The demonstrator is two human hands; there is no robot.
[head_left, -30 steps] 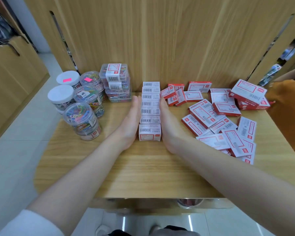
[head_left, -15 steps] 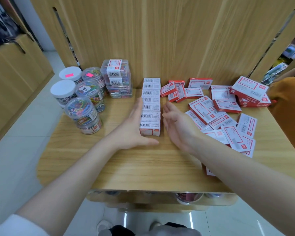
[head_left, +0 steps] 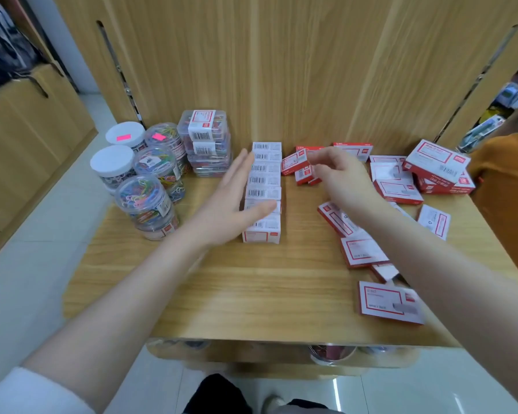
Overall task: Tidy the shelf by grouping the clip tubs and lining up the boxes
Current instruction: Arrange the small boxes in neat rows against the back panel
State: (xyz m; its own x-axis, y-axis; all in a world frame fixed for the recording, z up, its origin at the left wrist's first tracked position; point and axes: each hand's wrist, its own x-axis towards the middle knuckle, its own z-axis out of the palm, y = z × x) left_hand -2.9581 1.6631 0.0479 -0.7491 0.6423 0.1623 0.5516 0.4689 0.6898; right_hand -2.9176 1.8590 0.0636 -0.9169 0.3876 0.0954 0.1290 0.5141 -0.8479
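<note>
Head view. Left hand (head_left: 231, 204) flat, fingers straight and together, laid along the left side of the row of white boxes (head_left: 263, 192); thumb crosses over the top of a box near the front of the row. Nothing gripped — palm only rests against the row. The row runs front to back on the wooden shelf (head_left: 237, 294), barcoded faces up, far end at the back panel (head_left: 281, 70).

Right hand (head_left: 341, 177) is right of the row, raised over the small red boxes (head_left: 301, 168) that lie tilted near the back. Fingers loosely curled, tips blurred; whether they pinch a box or hold nothing I cannot tell.

Left of the left hand: round clip tubs (head_left: 144, 198) grouped at the shelf's left edge — two with white lids, the others clear and showing coloured clips. Behind them, just beyond the left fingertips, a stack of square clear tubs (head_left: 207, 144) against the back panel.

Right of the right hand: flat red-and-white boxes (head_left: 398, 189) scattered, some stacked at the far right, several overlapping under and beside the right forearm. One flat box (head_left: 389, 303) lies nearest the front edge, apart from the rest.

An orange sleeve (head_left: 506, 189) shows at the right frame edge.
</note>
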